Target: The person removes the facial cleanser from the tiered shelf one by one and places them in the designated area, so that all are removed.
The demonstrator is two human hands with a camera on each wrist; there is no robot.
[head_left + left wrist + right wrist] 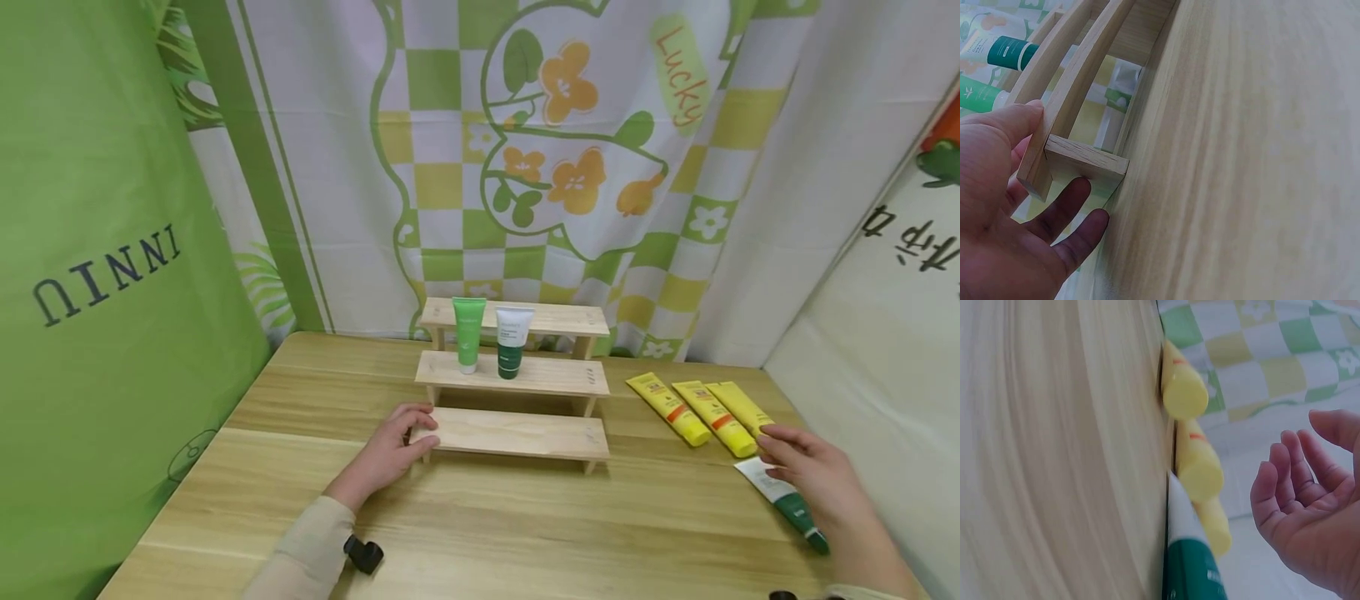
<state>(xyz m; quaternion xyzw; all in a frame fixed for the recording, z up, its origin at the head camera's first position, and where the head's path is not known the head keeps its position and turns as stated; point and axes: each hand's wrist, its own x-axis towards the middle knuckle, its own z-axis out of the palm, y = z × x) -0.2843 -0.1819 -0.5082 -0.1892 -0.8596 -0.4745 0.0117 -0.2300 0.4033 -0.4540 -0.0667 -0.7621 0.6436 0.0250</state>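
A three-tier wooden display stand (pixel 517 433) stands on the table, and my left hand (pixel 393 446) grips the left end of its lowest board, thumb on the board and other fingers around its end (pixel 1035 181). On the middle tier stand a light green tube (pixel 469 333) and a white and dark green tube (pixel 513 342), both upright on their caps. At the right, my right hand (pixel 821 475) hovers over another white and dark green tube (pixel 795 508) lying flat. In the right wrist view its fingers are loosely bent (pixel 1310 487) and nothing is held.
Three yellow tubes (pixel 670 408) lie side by side, slanted, beyond the right hand; their caps (pixel 1200 475) face the right wrist camera. A patterned curtain (pixel 450 167) hangs behind the wooden table (pixel 525 533), with a green cloth (pixel 112 292) on the left.
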